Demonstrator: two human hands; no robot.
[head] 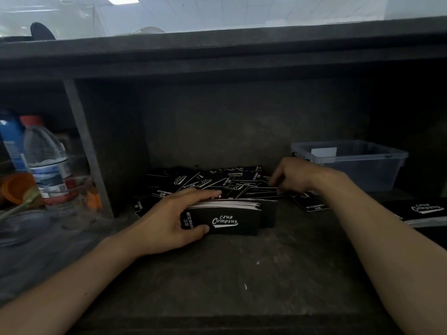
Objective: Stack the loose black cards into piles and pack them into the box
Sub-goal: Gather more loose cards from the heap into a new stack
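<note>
Hands: left hand (174,221) grips white-edged black stack (229,215), "Club Camping" print; right hand (291,176) pinches loose cards (217,181).

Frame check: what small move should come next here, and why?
Probably lift a card from the loose cards with the right hand and bring it to the stack that the left hand grips. The right hand's fingers curl onto the scatter, though a firm pinch is unclear; many cards lie unstacked, and the box waits at the right.
</note>
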